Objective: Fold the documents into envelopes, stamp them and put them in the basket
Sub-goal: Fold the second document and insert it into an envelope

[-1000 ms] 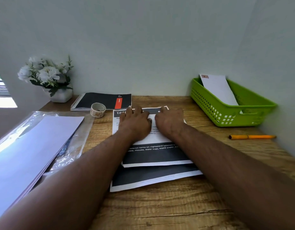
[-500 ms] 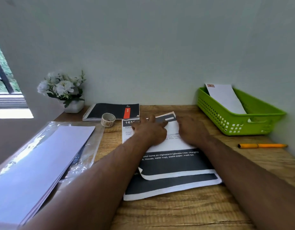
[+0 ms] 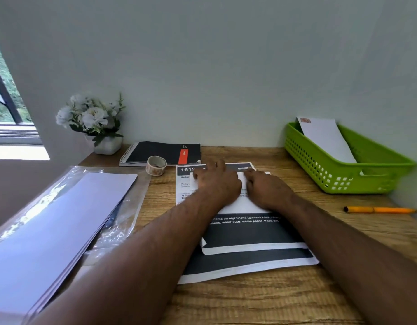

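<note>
At the middle of the wooden surface (image 3: 261, 299), your left hand (image 3: 217, 184) lies palm down with its fingers spread flat on the folded document (image 3: 247, 233), pressing it and gripping nothing. Your right hand (image 3: 266, 188) rests just beside it on the same sheet, fingers extended toward the fold edge at the far end; whether the tips pinch the paper you cannot tell from here. The folded sheet sits on a second printed document (image 3: 245, 263), whose dark band shows at the near edge. Just left of the papers stands a roll of stamps (image 3: 156, 165), with a spiral notebook (image 3: 163, 153) behind it and a pot of white flowers (image 3: 95, 123) in the corner. Farther left, a stack of envelopes (image 3: 55, 221) lies on clear plastic wrapping. To your right, the green basket (image 3: 343, 174) holds one stamped envelope (image 3: 325, 139) leaning against its far end, and an orange pen (image 3: 379, 210) lies nearer you.
</note>
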The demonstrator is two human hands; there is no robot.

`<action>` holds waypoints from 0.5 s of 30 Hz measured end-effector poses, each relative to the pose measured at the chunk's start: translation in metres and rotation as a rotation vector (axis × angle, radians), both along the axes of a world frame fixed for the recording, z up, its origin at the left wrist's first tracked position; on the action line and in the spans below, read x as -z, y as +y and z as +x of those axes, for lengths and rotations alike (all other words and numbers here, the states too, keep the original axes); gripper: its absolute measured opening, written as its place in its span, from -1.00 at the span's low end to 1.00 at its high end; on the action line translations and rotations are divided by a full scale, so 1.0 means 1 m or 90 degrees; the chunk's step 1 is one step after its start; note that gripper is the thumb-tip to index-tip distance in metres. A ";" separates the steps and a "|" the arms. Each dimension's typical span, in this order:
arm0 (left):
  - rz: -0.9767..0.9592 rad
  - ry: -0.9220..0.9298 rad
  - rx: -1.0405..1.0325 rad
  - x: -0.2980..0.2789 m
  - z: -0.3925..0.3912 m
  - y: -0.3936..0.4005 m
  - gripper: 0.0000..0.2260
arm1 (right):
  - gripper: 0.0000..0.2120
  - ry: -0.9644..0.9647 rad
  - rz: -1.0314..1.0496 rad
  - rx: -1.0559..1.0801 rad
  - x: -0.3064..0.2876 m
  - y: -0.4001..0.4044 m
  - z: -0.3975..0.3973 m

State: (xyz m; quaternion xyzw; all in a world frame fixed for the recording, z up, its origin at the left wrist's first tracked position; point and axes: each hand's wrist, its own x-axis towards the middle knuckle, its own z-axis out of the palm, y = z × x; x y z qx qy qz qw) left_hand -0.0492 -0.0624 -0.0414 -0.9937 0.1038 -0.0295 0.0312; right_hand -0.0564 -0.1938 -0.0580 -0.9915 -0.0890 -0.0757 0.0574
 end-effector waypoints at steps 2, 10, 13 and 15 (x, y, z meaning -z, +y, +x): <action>0.053 -0.037 -0.028 0.000 0.000 0.005 -0.60 | -0.75 -0.004 -0.002 0.000 -0.001 0.000 -0.002; 0.255 -0.054 -0.113 -0.005 0.000 0.028 -0.61 | -0.67 0.004 -0.003 0.004 -0.005 -0.001 -0.005; 0.199 -0.072 -0.081 -0.004 0.001 0.038 -0.62 | -0.68 0.007 0.001 -0.007 -0.004 -0.002 -0.004; 0.089 -0.110 -0.057 -0.002 0.002 0.041 -0.63 | -0.69 0.007 -0.005 -0.012 -0.005 -0.003 -0.003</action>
